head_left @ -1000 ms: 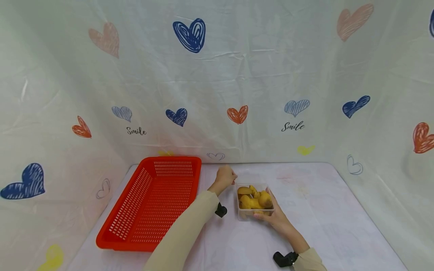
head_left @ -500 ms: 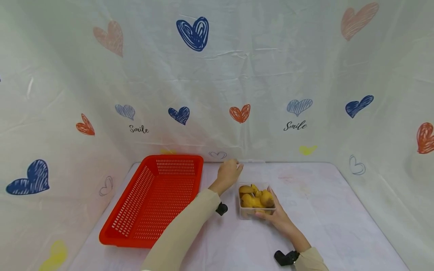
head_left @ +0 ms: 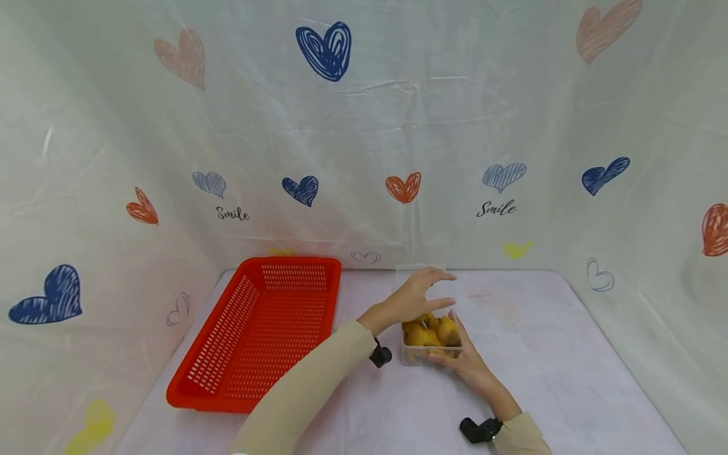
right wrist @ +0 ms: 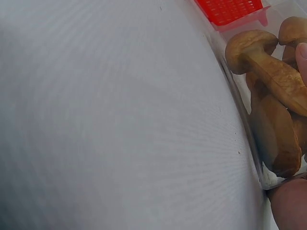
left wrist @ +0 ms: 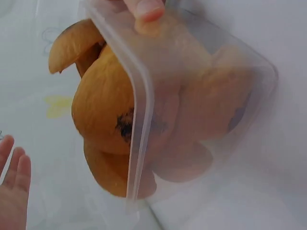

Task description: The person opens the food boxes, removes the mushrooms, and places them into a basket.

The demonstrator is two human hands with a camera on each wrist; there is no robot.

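Note:
A clear plastic box (head_left: 411, 355) stands on the table, filled with several yellow-brown mushrooms (head_left: 418, 335). My right hand (head_left: 466, 361) grips the box at its right side, thumb against the near wall. Over the back of the box is my left hand (head_left: 418, 298), fingers and thumb spread apart, holding nothing. It hides part of the mushrooms in the head view. Behind it, a clear lid-like panel (head_left: 402, 273) shows at the table's back edge. The left wrist view has the mushrooms (left wrist: 103, 105) close up, one with a dark patch, and the left fingers (left wrist: 14, 177) extended.
A large red plastic basket (head_left: 256, 341) with slotted walls stands on the left of the table (head_left: 546, 354). Behind the table hangs a pale curtain (head_left: 364, 126) printed with hearts.
My left hand has gone from curled beside the box to spread fingers above it, moving right. The clear panel now shows more plainly at the back. The right hand keeps its grip.

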